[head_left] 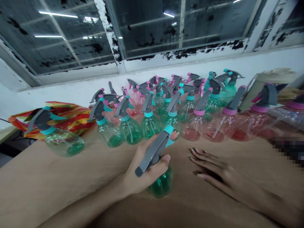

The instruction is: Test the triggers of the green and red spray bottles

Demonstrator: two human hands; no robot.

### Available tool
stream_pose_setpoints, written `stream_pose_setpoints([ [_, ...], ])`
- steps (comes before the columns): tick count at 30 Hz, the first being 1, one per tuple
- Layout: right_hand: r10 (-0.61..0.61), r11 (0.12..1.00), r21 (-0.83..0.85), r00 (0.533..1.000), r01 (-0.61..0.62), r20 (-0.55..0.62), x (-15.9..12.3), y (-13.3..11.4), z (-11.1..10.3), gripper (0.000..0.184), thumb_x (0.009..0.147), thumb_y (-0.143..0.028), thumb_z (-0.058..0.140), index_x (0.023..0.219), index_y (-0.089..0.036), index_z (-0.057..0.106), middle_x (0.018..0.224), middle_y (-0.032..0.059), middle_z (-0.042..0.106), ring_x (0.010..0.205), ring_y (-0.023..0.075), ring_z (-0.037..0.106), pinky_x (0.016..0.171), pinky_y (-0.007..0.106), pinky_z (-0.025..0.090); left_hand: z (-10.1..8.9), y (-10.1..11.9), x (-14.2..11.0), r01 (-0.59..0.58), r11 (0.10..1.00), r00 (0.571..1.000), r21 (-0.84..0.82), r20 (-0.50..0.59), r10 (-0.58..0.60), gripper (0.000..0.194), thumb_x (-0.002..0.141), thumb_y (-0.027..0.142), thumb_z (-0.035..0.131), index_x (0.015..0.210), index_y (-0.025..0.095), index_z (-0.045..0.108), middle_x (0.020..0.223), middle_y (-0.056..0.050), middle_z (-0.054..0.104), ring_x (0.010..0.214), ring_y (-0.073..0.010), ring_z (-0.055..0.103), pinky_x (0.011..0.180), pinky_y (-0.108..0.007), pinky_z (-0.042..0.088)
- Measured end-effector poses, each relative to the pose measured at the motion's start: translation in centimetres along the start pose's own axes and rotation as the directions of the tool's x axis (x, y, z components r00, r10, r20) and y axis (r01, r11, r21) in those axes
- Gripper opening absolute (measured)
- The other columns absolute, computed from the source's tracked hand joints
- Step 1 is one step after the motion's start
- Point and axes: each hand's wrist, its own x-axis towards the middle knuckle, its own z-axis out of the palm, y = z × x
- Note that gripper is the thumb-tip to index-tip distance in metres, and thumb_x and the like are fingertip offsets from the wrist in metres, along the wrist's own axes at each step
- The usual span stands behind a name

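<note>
Held bottle: a green spray bottle [162,183] is clasped below its grey-and-turquoise spray head [154,152], above the near part of the table [95,180]; whether its base is supported by the table cannot be told.
Left hand: the fingers are wrapped around that bottle, the thumb being laid along its near side.
Right hand [220,172]: nothing is grasped; the fingers are stretched out, palm down, at or just over the table, beside the held bottle.
Bottle rows: green bottles [130,131] and pink bottles [193,129] are crowded together beyond both hands, the front pink ones being placed towards the right.
Left end: a lone green bottle [65,142] is set apart, before a red-and-yellow bag [79,118].
</note>
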Motion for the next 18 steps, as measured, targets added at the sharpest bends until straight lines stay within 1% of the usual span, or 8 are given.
stream_pose_setpoints([
  [2,-0.001,1.0,-0.01,1.0,0.001,0.005,0.0,-0.1,-0.1,0.046,0.088,-0.038,0.047,0.133,-0.027,0.043,0.14,0.0015,0.041,0.129,0.0215,0.035,0.106,0.043,0.033,0.0,0.0,0.0,0.0,1.0,1.0,0.018,-0.014,0.0,0.044,0.077,0.022,0.05,0.121,0.021,0.05,0.061,0.004,0.055,0.049,-0.0111,0.051,0.049,-0.021,0.048],
  [4,0.001,1.0,-0.024,1.0,-0.001,0.013,0.1,-0.2,-0.2,0.046,0.088,-0.039,0.047,0.132,-0.026,0.043,0.14,0.0018,0.041,0.129,0.0219,0.036,0.106,0.043,0.033,0.0,0.1,0.0,-0.012,1.0,0.999,0.028,-0.031,0.013,0.043,0.075,0.019,0.051,0.118,0.022,0.052,0.076,0.0,0.062,0.061,-0.0131,0.058,0.056,-0.022,0.051],
  [7,0.0,1.0,-0.016,1.0,0.0,0.009,0.1,-0.2,-0.2,0.046,0.088,-0.039,0.047,0.132,-0.027,0.044,0.14,0.0018,0.042,0.128,0.0228,0.036,0.105,0.045,0.034,0.0,0.3,0.1,-0.055,0.998,0.997,-0.001,-0.046,0.055,0.04,0.073,0.018,0.051,0.113,0.021,0.054,0.098,-0.005,0.063,0.083,-0.0177,0.062,0.063,-0.024,0.053],
  [9,-0.002,1.0,-0.001,1.0,0.002,-0.001,0.1,-0.2,-0.2,0.046,0.088,-0.038,0.048,0.132,-0.027,0.044,0.14,0.0016,0.042,0.128,0.0231,0.036,0.105,0.045,0.034,0.0,0.5,0.1,-0.08,0.997,0.996,-0.016,-0.041,0.08,0.037,0.073,0.018,0.051,0.11,0.022,0.054,0.103,-0.006,0.063,0.089,-0.0188,0.062,0.064,-0.024,0.054],
  [11,-0.006,1.0,0.009,1.0,0.006,-0.006,0.0,-0.1,-0.2,0.046,0.088,-0.037,0.049,0.132,-0.028,0.043,0.14,0.0013,0.042,0.128,0.023,0.036,0.105,0.045,0.034,-0.1,0.7,0.2,-0.104,0.994,0.994,0.019,-0.036,0.105,0.032,0.074,0.02,0.051,0.105,0.023,0.054,0.102,-0.005,0.063,0.085,-0.0182,0.063,0.065,-0.026,0.054],
  [14,-0.008,1.0,0.0,1.0,0.008,-0.002,-0.1,0.0,-0.1,0.046,0.088,-0.037,0.048,0.132,-0.028,0.043,0.14,0.0007,0.042,0.129,0.0225,0.036,0.105,0.044,0.034,-0.3,0.9,0.4,-0.126,0.983,0.99,0.136,-0.05,0.134,0.024,0.072,0.023,0.054,0.096,0.022,0.056,0.086,-0.003,0.064,0.066,-0.0159,0.06,0.064,-0.029,0.053],
  [15,-0.01,1.0,-0.009,1.0,0.01,0.001,-0.1,0.0,-0.1,0.046,0.088,-0.037,0.048,0.132,-0.028,0.043,0.14,0.0008,0.041,0.129,0.0223,0.036,0.105,0.044,0.034,-0.3,0.9,0.4,-0.134,0.979,0.988,0.157,-0.06,0.145,0.022,0.071,0.024,0.055,0.093,0.022,0.055,0.082,-0.002,0.063,0.062,-0.0154,0.059,0.063,-0.029,0.053],
  [18,-0.02,0.999,-0.034,1.0,0.02,0.003,-0.1,0.0,0.0,0.046,0.088,-0.038,0.047,0.132,-0.025,0.044,0.141,0.0022,0.04,0.129,0.0222,0.035,0.106,0.044,0.033,-0.1,1.0,0.4,-0.146,0.983,0.984,0.108,-0.083,0.155,0.012,0.071,0.025,0.053,0.082,0.021,0.053,0.078,-0.001,0.06,0.064,-0.0145,0.059,0.061,-0.026,0.053],
])
